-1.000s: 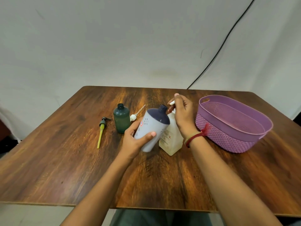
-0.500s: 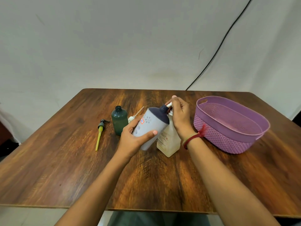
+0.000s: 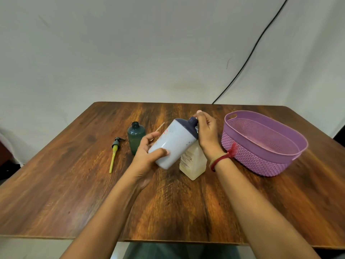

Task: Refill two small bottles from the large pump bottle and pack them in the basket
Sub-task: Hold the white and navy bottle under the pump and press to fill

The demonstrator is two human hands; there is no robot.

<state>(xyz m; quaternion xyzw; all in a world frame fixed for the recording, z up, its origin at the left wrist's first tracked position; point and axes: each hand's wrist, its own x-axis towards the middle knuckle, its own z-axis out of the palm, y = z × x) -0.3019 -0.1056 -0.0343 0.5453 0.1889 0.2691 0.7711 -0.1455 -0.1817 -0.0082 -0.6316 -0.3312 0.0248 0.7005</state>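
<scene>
Curling left fingers [image 3: 150,138] grip grey bottle [image 3: 173,144]; right fingers [image 3: 203,119], pump bottle [image 3: 194,162].

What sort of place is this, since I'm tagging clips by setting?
Probably a plain indoor room set up for a tabletop task, not a kitchen: a wooden table against a bare white wall, a black cable hanging down it, and a purple basket.

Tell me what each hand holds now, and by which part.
The left hand grips the tilted pale grey plastic bottle with the navy top round its lower body. The right hand curls over the hidden pump of the translucent cream bottle.
</scene>
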